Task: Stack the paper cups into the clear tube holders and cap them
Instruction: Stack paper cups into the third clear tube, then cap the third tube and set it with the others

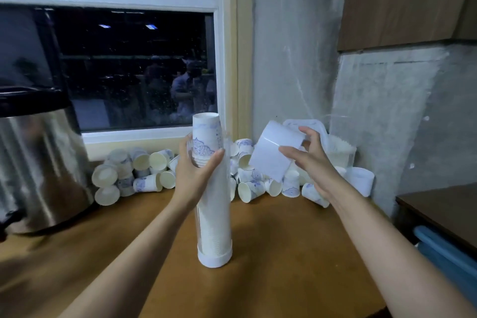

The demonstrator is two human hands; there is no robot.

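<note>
A clear tube holder [215, 214] stands upright on the wooden table [284, 253] on a white base. It is filled with stacked paper cups [206, 134] whose top few stick out above its rim. My left hand [196, 168] grips the tube near its top. My right hand [309, 160] holds a white cap [276, 152] tilted in the air, to the right of the tube's top and apart from it. Several loose paper cups [139, 173] with blue patterns lie piled along the back of the table.
A large steel urn [38, 162] stands at the left. More loose cups [258, 186] lie behind the tube, with a clear container [338, 155] and another white cap [361, 179] at the back right. A dark window is behind; a lower dark surface [438, 209] sits at the right.
</note>
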